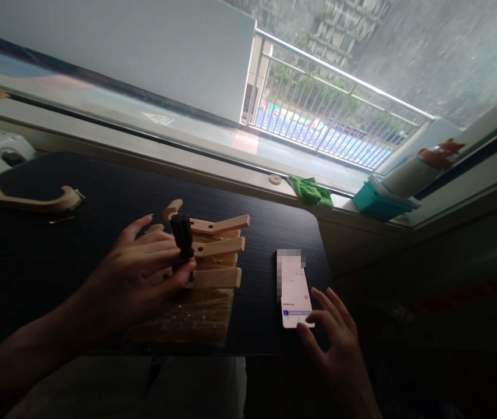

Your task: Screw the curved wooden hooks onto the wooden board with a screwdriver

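Note:
My left hand (pixel 144 265) is closed around a black-handled tool (pixel 183 234) that looks like a screwdriver; its tip is hidden. Below and beside that hand lie several pale wooden pieces with dark holes, among them a front piece (pixel 220 279) and a middle piece (pixel 222 247). They rest on plastic-wrapped wood (pixel 196 317). My right hand (pixel 336 331) has its fingers apart at the lower right corner of a phone (pixel 294 288) with a lit screen. Whether a fingertip touches the screen I cannot tell.
On the dark table (pixel 261 233), a curved wooden piece (pixel 30 202) lies at the left, near a small thin metal item (pixel 61 220). Along the windowsill are a tape roll (pixel 275 179), a green cloth (pixel 312 191), a teal container (pixel 379 201) and a white bottle (pixel 412 171).

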Available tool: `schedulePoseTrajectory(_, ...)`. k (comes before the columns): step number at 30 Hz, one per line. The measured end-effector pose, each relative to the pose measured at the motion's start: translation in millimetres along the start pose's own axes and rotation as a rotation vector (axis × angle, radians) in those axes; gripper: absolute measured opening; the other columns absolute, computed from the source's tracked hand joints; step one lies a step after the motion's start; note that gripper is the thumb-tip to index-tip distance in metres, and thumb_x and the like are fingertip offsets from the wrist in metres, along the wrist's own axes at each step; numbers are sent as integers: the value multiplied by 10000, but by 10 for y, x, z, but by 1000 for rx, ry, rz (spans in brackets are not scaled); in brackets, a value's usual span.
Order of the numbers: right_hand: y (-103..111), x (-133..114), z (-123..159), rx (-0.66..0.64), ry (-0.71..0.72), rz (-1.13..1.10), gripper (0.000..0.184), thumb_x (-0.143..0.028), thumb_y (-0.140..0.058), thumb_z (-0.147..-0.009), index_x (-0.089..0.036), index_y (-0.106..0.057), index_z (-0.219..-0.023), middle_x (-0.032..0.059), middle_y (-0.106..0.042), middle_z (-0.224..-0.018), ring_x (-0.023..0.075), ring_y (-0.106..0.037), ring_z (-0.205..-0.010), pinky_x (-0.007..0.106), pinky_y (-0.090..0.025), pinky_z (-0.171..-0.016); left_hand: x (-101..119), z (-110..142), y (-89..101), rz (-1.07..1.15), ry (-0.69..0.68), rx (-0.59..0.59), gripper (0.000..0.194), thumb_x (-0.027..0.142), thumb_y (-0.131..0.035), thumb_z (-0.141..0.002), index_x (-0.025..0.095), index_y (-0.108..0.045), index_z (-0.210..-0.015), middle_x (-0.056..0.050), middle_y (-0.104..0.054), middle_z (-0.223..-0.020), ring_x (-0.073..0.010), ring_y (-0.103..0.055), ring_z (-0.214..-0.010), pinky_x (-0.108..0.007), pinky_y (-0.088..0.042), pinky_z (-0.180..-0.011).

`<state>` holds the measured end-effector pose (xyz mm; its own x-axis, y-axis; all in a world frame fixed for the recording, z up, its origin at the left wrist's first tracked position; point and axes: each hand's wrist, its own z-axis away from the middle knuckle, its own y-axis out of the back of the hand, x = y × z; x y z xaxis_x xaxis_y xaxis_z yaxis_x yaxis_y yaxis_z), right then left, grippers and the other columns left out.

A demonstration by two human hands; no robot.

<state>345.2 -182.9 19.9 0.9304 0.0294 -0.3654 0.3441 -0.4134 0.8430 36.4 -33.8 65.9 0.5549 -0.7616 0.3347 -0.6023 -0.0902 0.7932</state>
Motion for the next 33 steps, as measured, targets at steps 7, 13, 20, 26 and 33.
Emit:
schedulePoseTrajectory(7, -119, -34, -138, -28, 35, -1, 169, -378, -562, -794, -225, -554, -722, 94, -588, -1237, 308, -363, -1275, 513, -305, -966, 3, -4, -3, 4, -17, 29, 79, 268, -546, -815, 247, -623, -813, 61, -660, -798, -133, -610, -792, -421, -173, -1088)
schedulePoseTrajectory(13, -47, -3, -32, 1, 13, 5, 166, -369, -565, -797, -225, -554, -715, 89, -606, -1201, 302, -386, -1258, 507, -310, -968, -4, 1, -8, 20, -16, 25, 67, 261, -549, -813, 257, -615, -803, 70, -656, -788, -136, -606, -780, -444, -183, -1084)
schedulePoseTrajectory(20, 66, 14, 120, 3, -58, 12, 198, -405, -554, -809, -229, -583, -723, 79, -605, -1188, 305, -393, -1247, 520, -313, -975, -1, -8, -6, 12, -24, 24, 90, 273, -531, -830, 261, -619, -819, 61, -654, -807, -131, -599, -803, -439, -181, -1079)
schedulePoseTrajectory(26, 137, 26, 235, -23, -72, 31, 185, -386, -559, -815, -228, -573, -719, 84, -598, -1194, 296, -379, -1255, 516, -335, -969, 7, -21, -6, -8, -19, 37, 136, 288, -509, -835, 249, -628, -781, 55, -662, -778, -132, -601, -797, -427, -180, -1081)
schedulePoseTrajectory(33, 169, 81, 282, 21, -52, 46, 171, -363, -552, -825, -228, -566, -721, 88, -619, -1153, 304, -405, -1231, 537, -349, -954, 30, -20, 13, -31, 10, -8, 133, 286, -535, -812, 229, -643, -760, 35, -673, -792, -153, -612, -814, -450, -178, -1079)
